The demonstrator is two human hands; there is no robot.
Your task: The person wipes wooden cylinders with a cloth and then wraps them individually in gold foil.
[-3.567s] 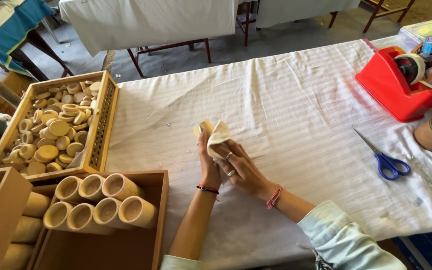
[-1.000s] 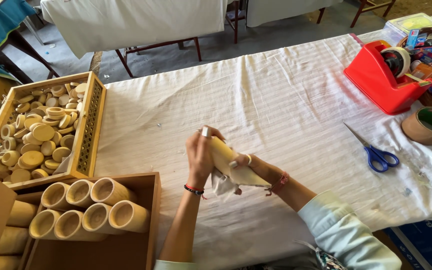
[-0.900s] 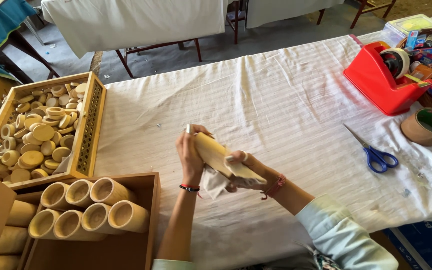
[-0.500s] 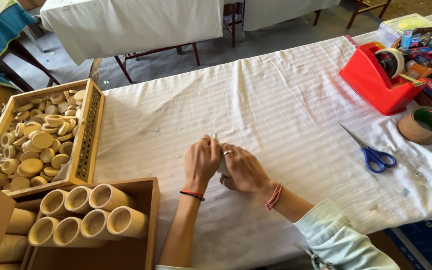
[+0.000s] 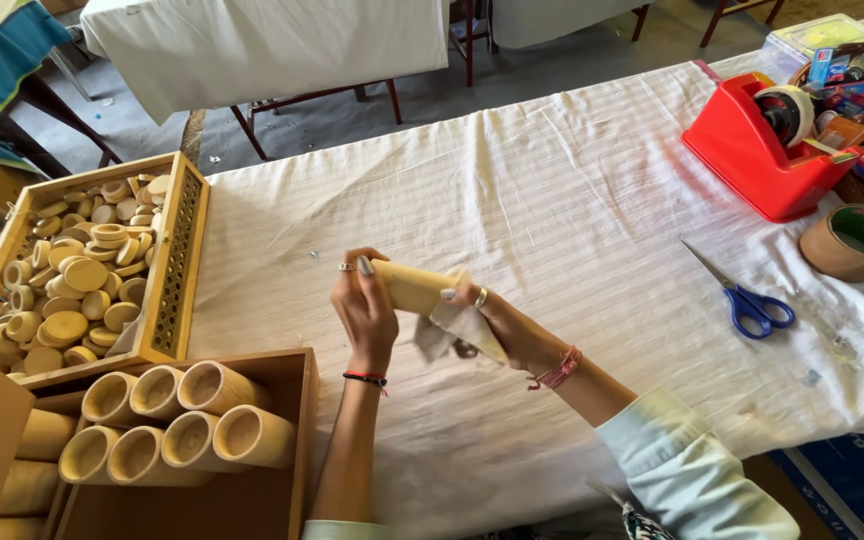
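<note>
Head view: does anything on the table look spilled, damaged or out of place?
Nothing stands out. The left hand and right hand hold a bamboo tube with a cloth. The scissors lie flat, and the tape dispenser stands upright on the white tablecloth.

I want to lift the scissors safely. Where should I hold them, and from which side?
Take the scissors by the blue loops, coming from the table's near edge. They lie flat on the cloth, loops toward that edge, blades pointing away to the tape dispenser. Nothing crowds the handles.
</note>
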